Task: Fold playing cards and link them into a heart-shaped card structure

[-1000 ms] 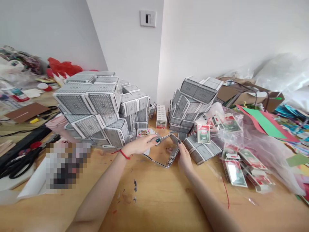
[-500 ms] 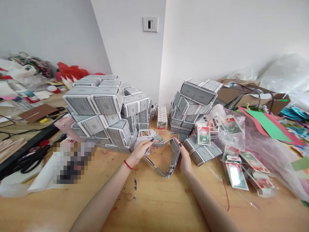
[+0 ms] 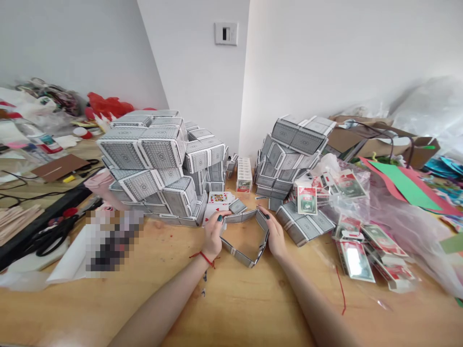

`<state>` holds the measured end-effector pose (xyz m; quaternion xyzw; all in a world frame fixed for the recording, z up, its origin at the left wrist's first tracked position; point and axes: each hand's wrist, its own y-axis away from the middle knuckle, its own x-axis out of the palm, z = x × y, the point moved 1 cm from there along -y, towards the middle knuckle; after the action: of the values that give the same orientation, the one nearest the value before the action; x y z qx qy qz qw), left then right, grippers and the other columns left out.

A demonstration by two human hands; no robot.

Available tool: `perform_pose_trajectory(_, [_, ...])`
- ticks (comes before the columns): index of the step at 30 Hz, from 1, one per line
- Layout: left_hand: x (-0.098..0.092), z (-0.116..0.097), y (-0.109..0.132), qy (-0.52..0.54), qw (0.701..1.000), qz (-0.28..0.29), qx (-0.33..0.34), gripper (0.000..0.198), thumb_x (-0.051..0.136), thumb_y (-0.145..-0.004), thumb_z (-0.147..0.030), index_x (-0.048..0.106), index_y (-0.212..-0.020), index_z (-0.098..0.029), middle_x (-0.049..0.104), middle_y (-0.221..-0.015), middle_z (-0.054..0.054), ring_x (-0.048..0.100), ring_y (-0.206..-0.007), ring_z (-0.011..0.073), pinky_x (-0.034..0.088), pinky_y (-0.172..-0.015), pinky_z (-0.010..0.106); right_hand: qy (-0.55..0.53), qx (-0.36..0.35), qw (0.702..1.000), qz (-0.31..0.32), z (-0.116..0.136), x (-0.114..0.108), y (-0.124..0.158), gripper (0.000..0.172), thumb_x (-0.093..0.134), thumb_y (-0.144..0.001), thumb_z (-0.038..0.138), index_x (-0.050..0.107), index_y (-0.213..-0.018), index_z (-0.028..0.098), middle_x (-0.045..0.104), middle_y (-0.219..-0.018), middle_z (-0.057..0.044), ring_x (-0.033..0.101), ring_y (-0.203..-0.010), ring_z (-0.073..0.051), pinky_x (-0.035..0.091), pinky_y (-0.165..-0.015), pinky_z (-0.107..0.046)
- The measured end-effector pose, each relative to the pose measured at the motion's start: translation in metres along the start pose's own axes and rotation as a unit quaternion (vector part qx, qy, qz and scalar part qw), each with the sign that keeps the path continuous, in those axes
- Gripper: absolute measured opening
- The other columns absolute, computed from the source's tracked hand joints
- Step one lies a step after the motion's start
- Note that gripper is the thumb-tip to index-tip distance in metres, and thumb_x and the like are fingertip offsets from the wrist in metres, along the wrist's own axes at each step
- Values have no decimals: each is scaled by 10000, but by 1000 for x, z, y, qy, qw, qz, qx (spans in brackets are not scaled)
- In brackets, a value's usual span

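Observation:
An open ring of folded playing cards (image 3: 238, 258), grey-patterned on its outer faces, stands on edge on the wooden table. My left hand (image 3: 212, 237), with a red string at the wrist, closes on the ring's left corner. At the right corner my right hand (image 3: 275, 237) grips the ring, its fingertips over the upper edge. Just behind my left hand lie face-up playing cards (image 3: 218, 198) and a small grey folded card piece (image 3: 238, 206). To the right of my right hand sits a joined block of folded cards (image 3: 306, 226).
Tall stacks of card blocks stand at left (image 3: 159, 154) and right (image 3: 289, 159), with a clear card case (image 3: 244, 174) between them. Red-and-green card packs (image 3: 356, 260) and plastic wrap lie at right. Black scissors (image 3: 54, 236) lie at left.
My left hand has moved from the back of the ring to its left corner. The ring's back-left side now stands joined up, widening its outline. My right hand stays nearly in place.

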<state>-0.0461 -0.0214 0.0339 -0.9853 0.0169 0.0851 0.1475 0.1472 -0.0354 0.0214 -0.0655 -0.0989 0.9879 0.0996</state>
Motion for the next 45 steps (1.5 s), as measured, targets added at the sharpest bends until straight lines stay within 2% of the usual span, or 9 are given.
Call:
perform_pose_trajectory(9, [2,8,-6,27,999,6,-31,499,186,-860,-412,603,-793,-147,644,-872,76,588,-840,172,433,-808,291,-37,24,999,22,1,4,-7,444,332,-832,478,624,-1028,208,631,-1052,-39,539,-998,-223,352,-935,-368])
perform_pose_trajectory(14, [-2,7,-7,87,995,18,-42,471,229,-845,-413,595,-755,-129,658,-876,96,602,-794,182,457,-741,295,-59,37,993,94,6,3,-3,478,266,-843,472,665,-938,227,672,-924,-31,578,-925,-228,396,-884,-359])
perform_pose_trajectory(18, [-6,6,-8,163,983,75,-51,500,243,-828,-430,617,-774,-102,675,-812,118,620,-759,208,470,-724,332,-76,33,984,155,13,5,0,479,265,-834,481,667,-924,236,670,-921,-29,580,-920,-229,406,-873,-355])
perform_pose_trajectory(21, [-9,7,-9,180,979,86,-48,504,264,-820,-422,635,-793,-82,678,-803,129,623,-766,222,462,-750,356,-90,11,978,187,15,8,2,470,281,-841,470,663,-926,209,663,-942,-41,572,-926,-232,388,-887,-360])
perform_pose_trajectory(25, [-10,10,-8,193,978,69,-39,497,284,-813,-427,634,-837,-75,674,-833,132,617,-797,230,443,-781,365,-76,17,987,139,12,8,3,492,273,-845,480,657,-926,183,668,-894,-54,579,-887,-233,409,-844,-358])
perform_pose_trajectory(29, [-11,17,-7,215,969,115,-46,533,244,-819,-432,609,-953,-68,659,-918,137,592,-888,241,422,-819,375,-36,29,995,84,5,6,3,497,274,-844,483,670,-868,183,669,-860,-54,575,-872,-229,410,-828,-345])
perform_pose_trajectory(32, [-11,22,-6,203,969,124,-63,554,212,-822,-434,619,-929,-73,660,-898,128,594,-861,232,430,-798,366,-37,25,996,80,3,8,3,510,263,-846,491,667,-849,180,665,-852,-58,580,-842,-221,415,-809,-336])
perform_pose_trajectory(37, [-10,21,-7,140,984,91,-56,504,226,-826,-383,636,-802,-91,660,-843,109,589,-816,213,434,-757,332,-28,16,995,91,2,11,4,525,256,-846,505,659,-834,168,660,-843,-66,582,-824,-213,422,-779,-319])
perform_pose_trajectory(45, [-11,18,-5,139,989,32,-22,483,226,-822,-365,632,-776,-107,659,-765,96,598,-752,204,450,-700,320,-16,-43,998,39,10,5,10,479,294,-856,468,656,-848,155,658,-821,-75,586,-812,-219,429,-745,-318])
